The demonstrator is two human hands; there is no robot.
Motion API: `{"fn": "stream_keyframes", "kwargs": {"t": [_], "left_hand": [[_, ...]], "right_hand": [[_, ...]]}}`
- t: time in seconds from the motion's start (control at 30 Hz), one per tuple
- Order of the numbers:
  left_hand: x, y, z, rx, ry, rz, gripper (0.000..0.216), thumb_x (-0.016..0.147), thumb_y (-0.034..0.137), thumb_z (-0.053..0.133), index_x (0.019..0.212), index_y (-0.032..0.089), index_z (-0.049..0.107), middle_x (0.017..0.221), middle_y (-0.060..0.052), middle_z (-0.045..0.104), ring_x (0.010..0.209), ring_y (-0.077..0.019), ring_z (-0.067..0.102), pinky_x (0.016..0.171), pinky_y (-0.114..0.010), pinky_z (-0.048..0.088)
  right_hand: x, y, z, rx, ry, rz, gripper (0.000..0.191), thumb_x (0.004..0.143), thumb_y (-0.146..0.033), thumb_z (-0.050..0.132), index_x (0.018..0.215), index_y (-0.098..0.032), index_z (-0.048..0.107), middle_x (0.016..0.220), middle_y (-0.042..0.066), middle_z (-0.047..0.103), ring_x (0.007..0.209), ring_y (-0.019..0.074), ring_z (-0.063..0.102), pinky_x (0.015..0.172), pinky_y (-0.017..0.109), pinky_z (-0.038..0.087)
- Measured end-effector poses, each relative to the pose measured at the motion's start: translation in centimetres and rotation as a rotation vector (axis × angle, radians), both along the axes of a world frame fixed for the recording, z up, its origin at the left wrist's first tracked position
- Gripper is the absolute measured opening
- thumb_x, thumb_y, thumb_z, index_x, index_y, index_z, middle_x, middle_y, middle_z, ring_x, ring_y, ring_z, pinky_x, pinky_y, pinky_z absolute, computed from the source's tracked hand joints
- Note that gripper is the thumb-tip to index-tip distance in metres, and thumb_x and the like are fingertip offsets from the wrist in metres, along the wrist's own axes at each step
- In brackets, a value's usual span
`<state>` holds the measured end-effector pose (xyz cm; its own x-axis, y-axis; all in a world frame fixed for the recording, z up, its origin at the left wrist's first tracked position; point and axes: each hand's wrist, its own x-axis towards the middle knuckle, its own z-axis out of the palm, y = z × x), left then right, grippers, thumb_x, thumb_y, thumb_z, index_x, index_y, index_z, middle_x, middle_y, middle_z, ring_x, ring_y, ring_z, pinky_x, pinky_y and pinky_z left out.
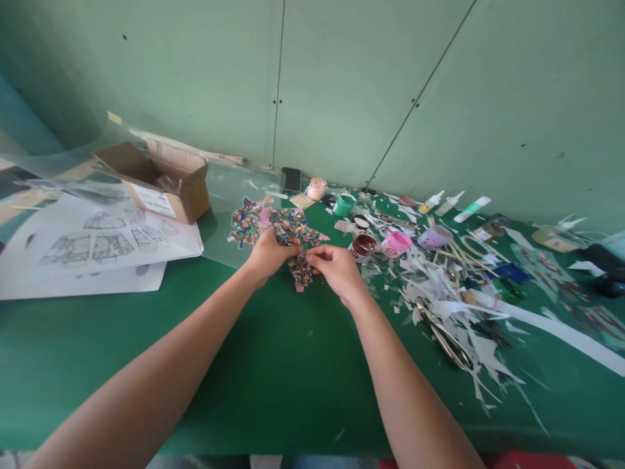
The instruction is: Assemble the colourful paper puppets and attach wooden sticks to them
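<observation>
A multicoloured, patterned cut-out (pixel 250 218) with an irregular outline and pink patches is in front of me at the middle of the table. My left hand (pixel 270 255) is closed on it, thumb lying across its surface and pointing right. From the other side, my right hand (pixel 338 267) pinches at the cut-out's right part, thumb and forefinger together. Whether a small separate piece sits between those fingertips cannot be made out. The lower end of the cut-out sticks out below both hands. My fingers hide part of its middle.
Left are an open cardboard box (pixel 195 195) and printed sheets (pixel 92 251). Paint jars, one maroon (pixel 364 246) and one pink (pixel 396 243), stand right of my hands. Paper scraps (pixel 449 293), metal pliers-like tools (pixel 444 339) and glue bottles (pixel 448 203) lie further right. A green wall (pixel 342 85) rises behind.
</observation>
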<state>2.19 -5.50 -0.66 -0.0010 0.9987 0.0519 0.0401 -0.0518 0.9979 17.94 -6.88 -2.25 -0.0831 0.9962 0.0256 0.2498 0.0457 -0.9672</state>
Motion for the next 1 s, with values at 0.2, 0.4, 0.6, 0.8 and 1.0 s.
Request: {"fn": "stream_keyframes", "kwargs": {"t": [0.2, 0.4, 0.6, 0.8, 1.0], "left_hand": [[0.1, -0.1, 0.1, 0.013, -0.024, -0.057, 0.026, 0.054, 0.019, 0.071, 0.075, 0.017, 0.056, 0.071, 0.002, 0.062, 0.068, -0.0137, 0.057, 0.068, -0.027, 0.045], [0.2, -0.4, 0.5, -0.061, -0.111, -0.075, 0.039, 0.051, 0.019, 0.076, 0.084, 0.019, 0.056, 0.077, 0.003, 0.063, 0.068, -0.0128, 0.057, 0.061, -0.025, 0.045], [0.4, -0.6, 0.9, -0.138, -0.183, 0.0, 0.028, 0.062, 0.033, 0.073, 0.08, 0.018, 0.059, 0.076, 0.0, 0.063, 0.064, -0.0139, 0.06, 0.055, -0.025, 0.047], [0.5, -0.4, 1.0, -0.124, -0.194, 0.074, 0.027, 0.063, 0.036, 0.074, 0.074, 0.018, 0.058, 0.065, 0.001, 0.06, 0.053, -0.0126, 0.057, 0.048, -0.025, 0.047], [0.6, -0.5, 1.2, -0.072, -0.202, 0.085, 0.029, 0.063, 0.039, 0.074, 0.071, 0.017, 0.057, 0.059, 0.002, 0.058, 0.048, -0.0118, 0.054, 0.047, -0.024, 0.046]], "right_hand": [[-0.2, 0.0, 0.1, 0.046, 0.012, -0.005, 0.014, 0.069, -0.03, 0.067, 0.075, -0.017, 0.068, 0.07, 0.002, 0.068, 0.064, 0.0147, 0.06, 0.061, 0.027, 0.046], [-0.2, 0.2, 0.1, -0.009, 0.102, 0.001, 0.025, 0.065, -0.035, 0.072, 0.081, -0.017, 0.065, 0.069, 0.001, 0.066, 0.062, 0.0149, 0.059, 0.061, 0.028, 0.047], [0.6, -0.4, 1.1, 0.059, -0.041, 0.143, 0.02, 0.069, -0.037, 0.067, 0.074, -0.018, 0.065, 0.066, 0.0, 0.062, 0.058, 0.0125, 0.053, 0.057, 0.027, 0.043], [1.0, -0.7, 2.0, 0.125, -0.033, 0.157, 0.02, 0.072, -0.038, 0.066, 0.075, -0.018, 0.067, 0.07, 0.001, 0.064, 0.061, 0.0132, 0.054, 0.06, 0.028, 0.045], [0.9, -0.7, 2.1, 0.257, -0.039, 0.142, 0.013, 0.074, -0.032, 0.066, 0.074, -0.019, 0.067, 0.075, 0.001, 0.068, 0.071, 0.0154, 0.06, 0.069, 0.028, 0.047]]}}
